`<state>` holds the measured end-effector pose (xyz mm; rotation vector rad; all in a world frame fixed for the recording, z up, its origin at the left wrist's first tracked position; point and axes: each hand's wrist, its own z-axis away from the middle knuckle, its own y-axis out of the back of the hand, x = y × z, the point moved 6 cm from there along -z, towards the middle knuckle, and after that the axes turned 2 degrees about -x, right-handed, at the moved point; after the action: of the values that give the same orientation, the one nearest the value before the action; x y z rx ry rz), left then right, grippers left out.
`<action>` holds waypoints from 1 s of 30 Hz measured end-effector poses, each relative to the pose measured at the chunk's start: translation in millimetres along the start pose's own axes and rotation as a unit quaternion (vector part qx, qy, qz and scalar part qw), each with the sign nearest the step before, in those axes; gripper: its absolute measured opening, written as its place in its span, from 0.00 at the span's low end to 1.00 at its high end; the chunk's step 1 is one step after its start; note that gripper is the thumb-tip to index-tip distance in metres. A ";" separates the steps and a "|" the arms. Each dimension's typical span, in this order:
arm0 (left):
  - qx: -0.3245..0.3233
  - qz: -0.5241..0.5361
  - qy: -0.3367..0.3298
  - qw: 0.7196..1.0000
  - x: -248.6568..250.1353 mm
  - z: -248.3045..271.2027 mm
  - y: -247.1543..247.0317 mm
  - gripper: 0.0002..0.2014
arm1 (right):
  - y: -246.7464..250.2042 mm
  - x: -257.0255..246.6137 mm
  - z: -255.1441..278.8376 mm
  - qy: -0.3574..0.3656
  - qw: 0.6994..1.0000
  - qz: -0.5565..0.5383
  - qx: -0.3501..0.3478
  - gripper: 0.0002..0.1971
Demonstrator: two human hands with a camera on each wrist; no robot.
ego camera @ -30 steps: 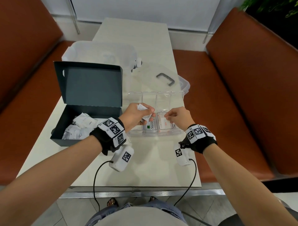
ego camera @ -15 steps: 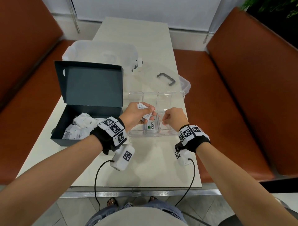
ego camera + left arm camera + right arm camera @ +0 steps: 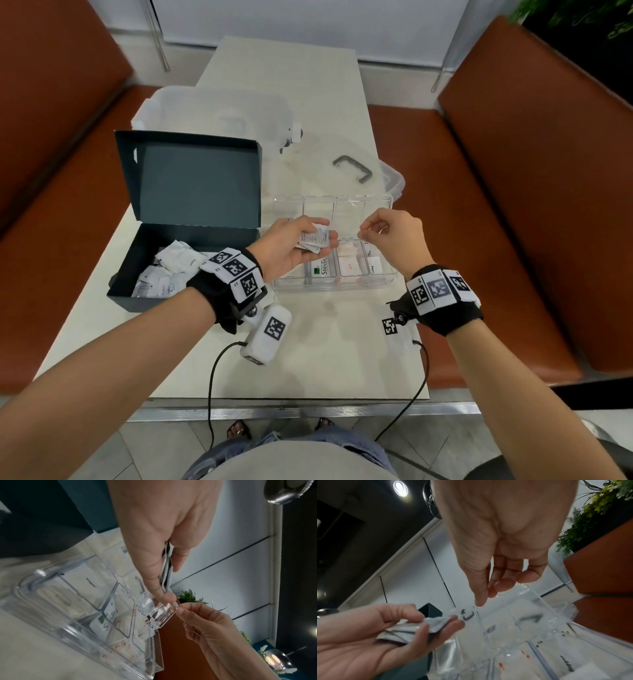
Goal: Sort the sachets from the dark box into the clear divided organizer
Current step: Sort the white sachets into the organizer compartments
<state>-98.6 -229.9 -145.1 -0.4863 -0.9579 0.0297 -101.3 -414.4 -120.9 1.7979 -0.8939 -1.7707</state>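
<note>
Left hand: left hand (image 3: 291, 245) held over the near left part of the organizer, its grip closed on a small bundle of sachets (image 3: 314, 237) between thumb and fingers; seen edge-on in the left wrist view (image 3: 165, 566) and as a fanned grey bundle in the right wrist view (image 3: 418, 627).
Right hand: right hand (image 3: 394, 236) raised above the organizer's right half, thumb and forefinger meeting at a clear hinged lid flap (image 3: 163, 613), the other fingers curled; whether the flap is truly pinched or only touched at its edge cannot be told.
Organizer: clear divided organizer (image 3: 390, 279) on the counter (image 3: 308, 359) just right of the dark box; near compartments hold sachets, one marked Stevia (image 3: 322, 266), one with red print (image 3: 349, 265), one white at the far right (image 3: 375, 264).
Dark box: dark box (image 3: 120, 291) with lid standing open, at the counter's left; a heap of white sachets (image 3: 171, 270) lies inside.
Behind: translucent storage tub (image 3: 212, 109) beyond the dark box; clear lid with grey handle (image 3: 352, 168) beyond the organizer.
Surround: brown upholstered benches (image 3: 531, 205) on both sides of the counter.
</note>
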 end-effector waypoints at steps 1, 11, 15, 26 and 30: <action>-0.009 0.012 0.003 1.000 0.2 0.0 -1.5 0.17 | 1.4 -5.1 2.4 0.009 1.000 -0.007 -0.001 0.03; -0.037 -0.035 -0.051 0.997 1.6 -4.0 -10.5 0.17 | -3.2 -46.2 18.4 0.066 0.994 -0.004 -0.088 0.21; -0.051 -0.063 -0.060 0.995 2.4 -3.5 -14.4 0.15 | -7.7 -54.6 20.8 0.139 0.983 0.062 -0.100 0.21; 0.001 -0.143 -0.053 0.988 -0.3 -0.9 3.1 0.09 | -8.7 -22.3 1.6 -0.003 0.988 -0.130 -0.080 0.13; 0.024 -0.178 -0.058 0.982 0.8 0.8 10.3 0.05 | -21.3 -20.3 1.2 -0.037 0.971 -0.200 -0.122 0.13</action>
<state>-96.8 -220.2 -148.3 -0.2651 -1.1450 -0.2442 -98.9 -385.1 -122.2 1.8481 -0.3272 -2.0985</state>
